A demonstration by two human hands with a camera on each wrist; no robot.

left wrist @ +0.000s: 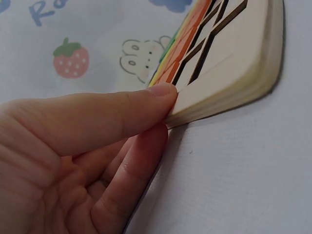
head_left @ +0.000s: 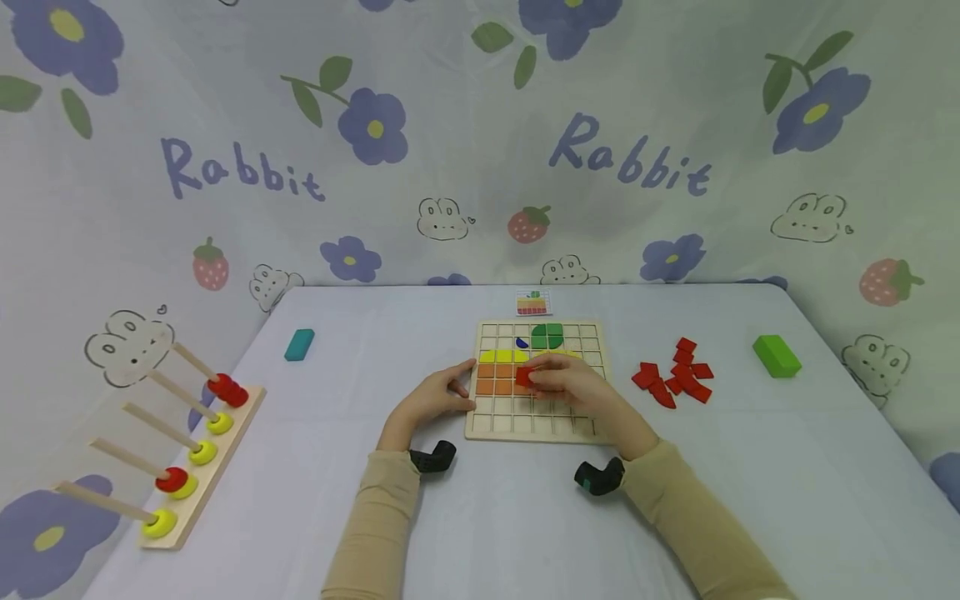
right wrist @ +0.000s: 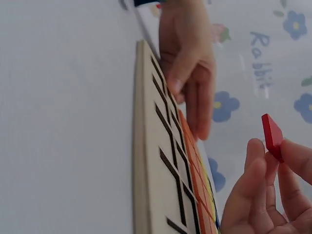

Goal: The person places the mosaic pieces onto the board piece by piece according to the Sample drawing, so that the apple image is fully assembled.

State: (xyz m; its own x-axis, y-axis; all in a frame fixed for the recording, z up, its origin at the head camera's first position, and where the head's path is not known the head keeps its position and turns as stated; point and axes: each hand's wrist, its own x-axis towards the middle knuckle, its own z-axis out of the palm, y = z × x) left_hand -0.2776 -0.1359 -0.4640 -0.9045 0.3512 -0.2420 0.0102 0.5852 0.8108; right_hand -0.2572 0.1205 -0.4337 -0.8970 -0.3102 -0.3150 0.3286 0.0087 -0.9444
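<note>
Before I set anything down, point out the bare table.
Free: between the rack and left sleeve; between teal block and left hand; between right sleeve and green block. Crowded: red pile; board, which the left hand grips and right hand overhangs.

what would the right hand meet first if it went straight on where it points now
Probably the orange tiles, next in line past the red piece in the right hand. Height is unclear, though: the piece seems held above the board, so it could pass over them toward the left hand.
</note>
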